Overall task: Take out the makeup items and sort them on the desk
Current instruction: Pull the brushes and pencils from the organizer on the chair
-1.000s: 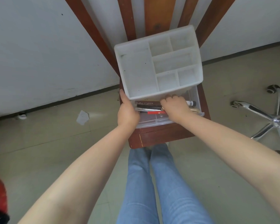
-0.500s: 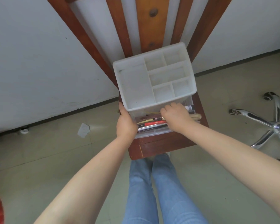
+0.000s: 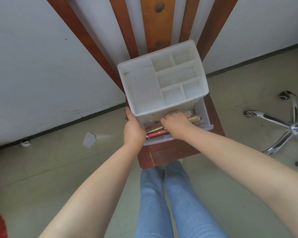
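Left hand [image 3: 133,130] pressed flat against organizer [image 3: 163,83] side; right hand [image 3: 175,121] curled inside open drawer [image 3: 206,123], gripping makeup items [image 3: 157,133] just beside left hand.

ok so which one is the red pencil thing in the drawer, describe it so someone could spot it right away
Start at the white organizer on the wooden chair; its clear drawer is pulled out toward the person. The red pencil lies lengthwise near the drawer's front edge, between the left hand and right hand. It is the only red stick; the gold tube just behind it is not.
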### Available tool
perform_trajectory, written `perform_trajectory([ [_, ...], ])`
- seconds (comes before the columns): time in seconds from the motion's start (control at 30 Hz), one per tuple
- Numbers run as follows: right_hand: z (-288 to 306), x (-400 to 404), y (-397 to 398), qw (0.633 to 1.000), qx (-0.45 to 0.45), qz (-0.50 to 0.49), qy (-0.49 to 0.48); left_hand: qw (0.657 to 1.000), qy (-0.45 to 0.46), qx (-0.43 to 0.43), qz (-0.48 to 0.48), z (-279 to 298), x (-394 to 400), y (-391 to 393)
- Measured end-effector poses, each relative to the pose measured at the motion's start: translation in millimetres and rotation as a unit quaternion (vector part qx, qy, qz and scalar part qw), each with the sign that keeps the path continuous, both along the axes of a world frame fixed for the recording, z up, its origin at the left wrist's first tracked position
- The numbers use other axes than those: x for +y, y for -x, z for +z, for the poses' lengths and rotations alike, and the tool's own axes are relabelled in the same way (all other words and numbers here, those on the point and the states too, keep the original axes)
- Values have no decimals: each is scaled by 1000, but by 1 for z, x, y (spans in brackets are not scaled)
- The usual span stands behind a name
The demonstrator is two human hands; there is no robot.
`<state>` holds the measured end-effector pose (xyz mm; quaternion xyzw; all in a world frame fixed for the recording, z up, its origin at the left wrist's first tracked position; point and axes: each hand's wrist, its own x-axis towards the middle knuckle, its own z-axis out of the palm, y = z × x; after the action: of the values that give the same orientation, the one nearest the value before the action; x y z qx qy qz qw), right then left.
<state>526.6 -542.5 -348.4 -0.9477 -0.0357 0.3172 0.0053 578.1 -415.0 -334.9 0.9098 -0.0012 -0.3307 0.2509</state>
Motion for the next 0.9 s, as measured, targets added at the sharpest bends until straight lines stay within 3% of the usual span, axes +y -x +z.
perform_trajectory([
  [0.17, -1, 0, -9, 1000, 11, 11, -2, 1000, 10, -4, 1, -2, 0, -5],
  [0.3, 19, 0, -5, 999, 23, -43, 24, 1000, 11, 1, 0, -1, 0, -10],
  [0.4, 48, -13, 19, 992, 13, -121, 36, 1000, 0, 10, 19, -1, 3, -8],
  [0.5, 61, -32, 62, 955, 10, -296, 1, 999, 2, 17, 48, 2, 4, -2],
  [0.57, 54, -35, 86, 876, 1, -475, -79, 997, 5, 3, 75, 7, 1, 5],
  [0.63, 37, -32, 103, 738, -39, -647, -187, 996, -47, -67, 43, 12, 4, 23],
  [0.7, 20, -24, 112, 615, -66, -740, -263, 985, -64, -146, -59, 12, 7, 43],
  [0.8, 10, -14, 111, 510, -101, -781, -345, 955, -24, -152, -252, 4, -2, 57],
  [0.9, 7, -16, 103, 431, -132, -803, -390, 919, -83, -99, -373, -4, -33, 38],
])
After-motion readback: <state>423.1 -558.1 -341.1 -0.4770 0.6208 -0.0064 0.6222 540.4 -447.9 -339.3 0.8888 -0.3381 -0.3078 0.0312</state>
